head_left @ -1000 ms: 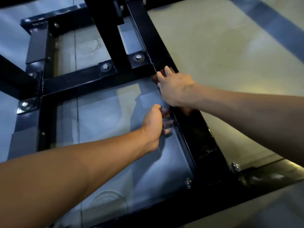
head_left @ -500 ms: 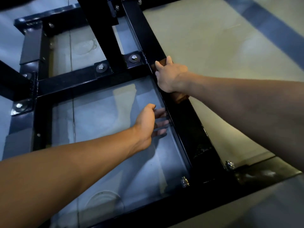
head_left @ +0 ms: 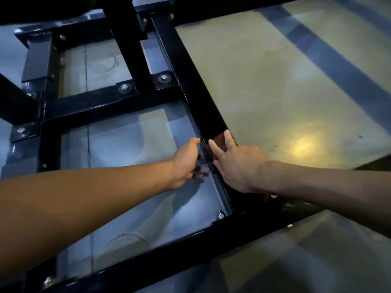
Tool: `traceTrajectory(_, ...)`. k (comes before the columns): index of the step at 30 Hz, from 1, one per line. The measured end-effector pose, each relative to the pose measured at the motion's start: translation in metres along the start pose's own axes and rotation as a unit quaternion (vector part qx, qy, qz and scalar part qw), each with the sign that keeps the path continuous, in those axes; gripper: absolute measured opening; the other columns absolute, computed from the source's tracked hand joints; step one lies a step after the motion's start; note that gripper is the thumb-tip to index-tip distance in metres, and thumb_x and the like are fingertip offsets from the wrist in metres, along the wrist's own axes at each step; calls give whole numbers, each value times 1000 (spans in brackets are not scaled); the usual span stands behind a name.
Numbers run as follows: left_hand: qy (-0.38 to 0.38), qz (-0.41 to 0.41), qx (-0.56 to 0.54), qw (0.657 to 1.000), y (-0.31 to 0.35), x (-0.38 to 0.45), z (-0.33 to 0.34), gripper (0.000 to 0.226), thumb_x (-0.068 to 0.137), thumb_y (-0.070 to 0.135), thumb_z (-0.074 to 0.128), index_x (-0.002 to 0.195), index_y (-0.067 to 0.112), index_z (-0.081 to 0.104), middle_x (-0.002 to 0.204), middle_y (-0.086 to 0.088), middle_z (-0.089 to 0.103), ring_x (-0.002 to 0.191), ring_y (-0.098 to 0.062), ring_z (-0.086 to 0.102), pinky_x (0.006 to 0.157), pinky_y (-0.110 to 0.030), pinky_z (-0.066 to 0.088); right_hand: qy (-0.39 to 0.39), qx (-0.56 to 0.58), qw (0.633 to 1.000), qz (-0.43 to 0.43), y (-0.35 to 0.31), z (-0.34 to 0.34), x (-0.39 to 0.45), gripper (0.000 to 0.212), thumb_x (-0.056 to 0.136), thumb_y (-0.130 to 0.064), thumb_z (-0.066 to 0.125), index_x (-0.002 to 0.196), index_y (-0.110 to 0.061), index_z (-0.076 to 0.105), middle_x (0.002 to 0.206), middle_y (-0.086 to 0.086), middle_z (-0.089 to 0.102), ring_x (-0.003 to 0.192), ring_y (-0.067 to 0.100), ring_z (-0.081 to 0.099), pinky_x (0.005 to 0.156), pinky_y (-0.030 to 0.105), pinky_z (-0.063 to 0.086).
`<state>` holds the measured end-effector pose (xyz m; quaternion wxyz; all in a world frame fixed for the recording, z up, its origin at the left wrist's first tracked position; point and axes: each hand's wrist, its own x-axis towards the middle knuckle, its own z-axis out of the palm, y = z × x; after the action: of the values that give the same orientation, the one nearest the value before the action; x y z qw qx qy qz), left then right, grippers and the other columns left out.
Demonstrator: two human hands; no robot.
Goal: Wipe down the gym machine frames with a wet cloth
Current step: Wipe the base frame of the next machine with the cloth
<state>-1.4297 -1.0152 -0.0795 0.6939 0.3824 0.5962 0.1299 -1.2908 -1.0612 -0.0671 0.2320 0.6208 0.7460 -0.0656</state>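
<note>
On the black frame rail, the right hand pressed a brown cloth flat with straight fingers while the left hand hovered loosely beside it, empty; firm, overlapping strokes would suit.

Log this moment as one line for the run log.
phase: wiping | right hand: presses brown cloth flat on black frame rail | left hand: beside rail, holding nothing
</note>
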Motion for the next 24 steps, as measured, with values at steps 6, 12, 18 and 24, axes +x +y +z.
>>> traceTrajectory(6,-15,3,51,999,0,-8,1,47,108,49,25,151,35,37,139,-7,57,101,-36,74,102,-50,54,-37,-36,998,-33,-10,12,-32,72,108,-32,30,159,8,-1,164,38,-7,149,58,22,96,50,50)
traceTrajectory(12,-23,6,65,998,1,-12,-5,51,108,47,27,156,30,35,129,-9,62,105,-39,72,84,-42,61,-2,71,997,-4,9,-2,12,71,107,-38,32,166,-21,-4,169,21,-17,140,44,47,106,47,43)
traceTrajectory(18,-26,11,105,994,-2,-15,-15,51,108,48,23,154,33,40,131,-6,62,99,-33,75,80,-37,58,95,100,985,-104,55,7,38,52,109,-46,31,160,-45,25,158,-7,12,110,32,64,92,43,49)
traceTrajectory(24,-16,4,114,993,-6,-15,-16,47,110,46,24,145,25,47,131,-6,63,101,-33,74,87,-40,57,193,88,941,-264,83,43,7,47,105,-29,49,152,-32,49,159,-12,43,132,22,57,86,44,60)
